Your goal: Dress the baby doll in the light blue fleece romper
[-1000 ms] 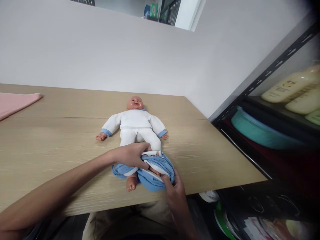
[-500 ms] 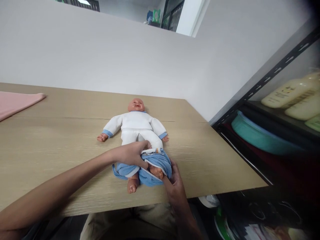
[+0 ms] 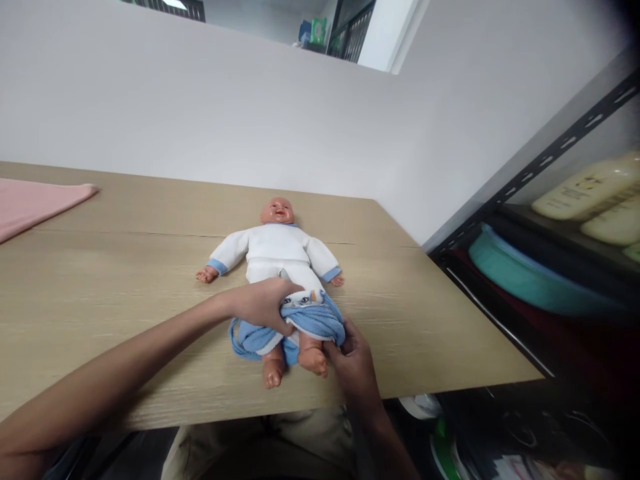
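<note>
A baby doll (image 3: 278,243) in a white top with blue cuffs lies on its back on the wooden table (image 3: 150,267), its head toward the wall. Blue trousers (image 3: 317,320) with white edging are bunched round its lower legs, and both bare feet stick out below. My left hand (image 3: 267,303) grips the trousers from the inner side of the leg at the right, thumb below and fingers partly hidden. On the outer side, my right hand (image 3: 353,357) pinches the trouser cloth near the foot (image 3: 313,360).
A folded pink cloth (image 3: 40,203) lies at the table's far left. At the right stands a black metal shelf (image 3: 530,167) holding cream-coloured bottles (image 3: 590,187) and a teal basin (image 3: 525,273). A white wall (image 3: 225,113) rises behind the table.
The doll's foot at the right has come further out of the trouser leg, and the cloth has slid up from it. Both hands keep hold of the trousers.
</note>
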Motion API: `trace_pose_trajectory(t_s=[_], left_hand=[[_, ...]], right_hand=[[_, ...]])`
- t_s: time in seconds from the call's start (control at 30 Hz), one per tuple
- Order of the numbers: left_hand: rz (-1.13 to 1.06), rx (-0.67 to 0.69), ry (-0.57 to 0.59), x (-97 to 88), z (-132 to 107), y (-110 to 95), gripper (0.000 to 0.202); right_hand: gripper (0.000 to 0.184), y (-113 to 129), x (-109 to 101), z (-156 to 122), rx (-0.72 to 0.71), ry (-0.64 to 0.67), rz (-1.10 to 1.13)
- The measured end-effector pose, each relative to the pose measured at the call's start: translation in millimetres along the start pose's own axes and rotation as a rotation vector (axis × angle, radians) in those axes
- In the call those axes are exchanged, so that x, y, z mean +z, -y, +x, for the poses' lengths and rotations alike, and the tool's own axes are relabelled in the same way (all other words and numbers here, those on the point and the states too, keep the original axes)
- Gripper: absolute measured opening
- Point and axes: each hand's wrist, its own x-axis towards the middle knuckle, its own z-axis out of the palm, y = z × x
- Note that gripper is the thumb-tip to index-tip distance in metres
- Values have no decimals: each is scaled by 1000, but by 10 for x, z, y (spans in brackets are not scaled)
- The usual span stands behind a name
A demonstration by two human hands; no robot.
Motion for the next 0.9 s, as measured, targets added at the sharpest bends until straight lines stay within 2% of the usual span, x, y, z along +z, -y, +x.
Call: trace_pose_trajectory(t_s=[0.1,0.2,0.33,0.43,0.5,0.57,0.63,0.73,0.83,0.9], left_hand=[[-39,139,-15,-35,-1,84,21],[-50,193,-16,-78,5,158,16],[-73,185,-10,-83,20,139,24],[-71,152,-49,-54,12,64,28],[-56,109,-68,-41,-3,26,34],[-41,55,-77,-34,-17,8,41],[-31,13,-73,-24,-24,2,46],[-9,-9,-111,6,-47,-9,50],[73,-28,-232,24,-152,-18,46],[160,-55,-295,15,-283,-6,46]], right_hand=[[34,36,-39,59,-34,24,-57],[34,98,-126,170,-62,126,-85],[47,232,-287,324,-44,336,-105],[57,277,-432,386,-41,470,-102],[59,261,-514,411,-38,494,-78],[51,239,-555,452,-55,482,-40],[41,249,-539,529,-118,474,-45],[33,339,-445,709,-258,509,-175],[36,429,-359,925,-328,605,-259],[35,434,-323,1068,-304,665,-227]])
